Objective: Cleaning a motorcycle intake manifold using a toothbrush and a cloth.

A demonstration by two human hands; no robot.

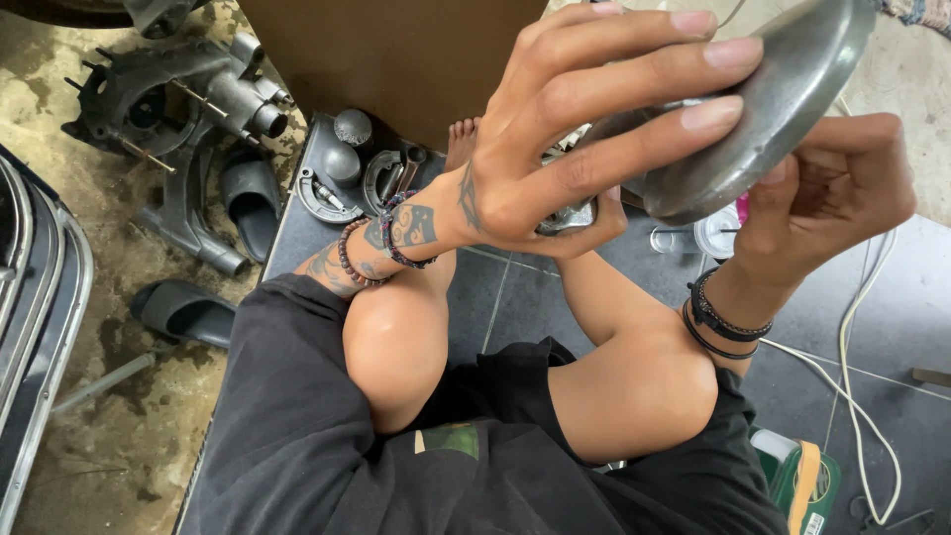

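Overhead, both hands [555, 149] [842, 193] grip metal bowl-shaped cover [792, 89], contents hidden.

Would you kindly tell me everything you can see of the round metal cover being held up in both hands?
The round metal cover is a domed, dull grey disc, seemingly cast metal, with a smooth, lightly scuffed face and a rolled rim. It is held tilted above the knees. The left hand spreads its fingers across the face, the right hand grips the lower right edge. Its top runs out of view, and its underside is hidden.
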